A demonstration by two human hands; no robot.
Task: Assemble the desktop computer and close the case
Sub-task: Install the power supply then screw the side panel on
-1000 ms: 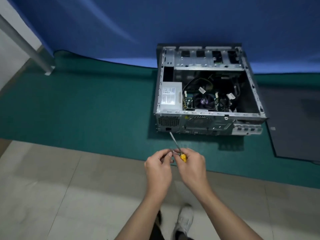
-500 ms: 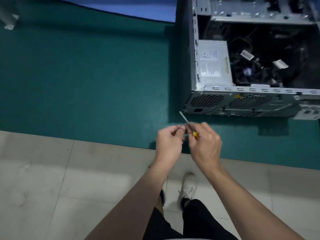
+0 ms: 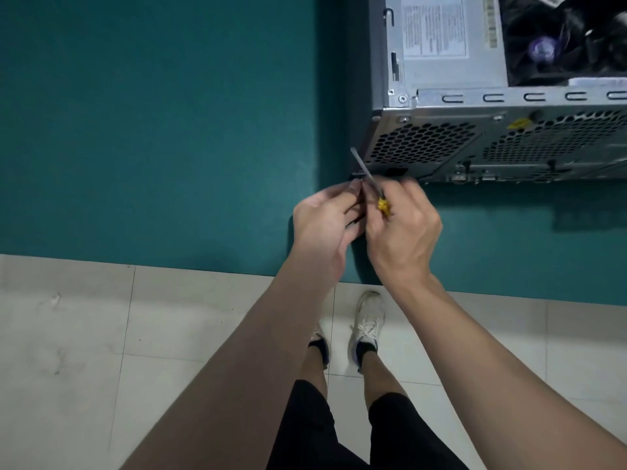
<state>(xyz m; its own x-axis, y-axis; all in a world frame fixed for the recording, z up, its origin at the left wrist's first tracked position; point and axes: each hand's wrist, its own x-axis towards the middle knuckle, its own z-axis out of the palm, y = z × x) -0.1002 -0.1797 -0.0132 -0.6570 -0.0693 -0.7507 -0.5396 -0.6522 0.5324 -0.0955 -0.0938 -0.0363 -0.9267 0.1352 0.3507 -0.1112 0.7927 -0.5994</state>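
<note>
An open grey metal computer case (image 3: 441, 137) lies on a green mat (image 3: 152, 130) at the upper right, its perforated rear panel facing me. Inside it I see the silver power supply (image 3: 437, 35) and a dark fan (image 3: 543, 49). My right hand (image 3: 400, 228) grips a screwdriver (image 3: 368, 176) with a yellow handle, its metal shaft pointing up and left toward the case's near corner. My left hand (image 3: 322, 225) is curled beside it, fingertips pinched at the shaft; whatever they pinch is too small to see.
Pale floor tiles (image 3: 84, 351) run along the mat's near edge. My legs in black shorts and a white shoe (image 3: 368, 317) stand on the tiles just below my hands. The case's right part is cut off by the frame.
The view has moved closer to the case and tilted down, so the case's near left corner now fills the upper right. Both hands stay together on the screwdriver, nearer the corner.
</note>
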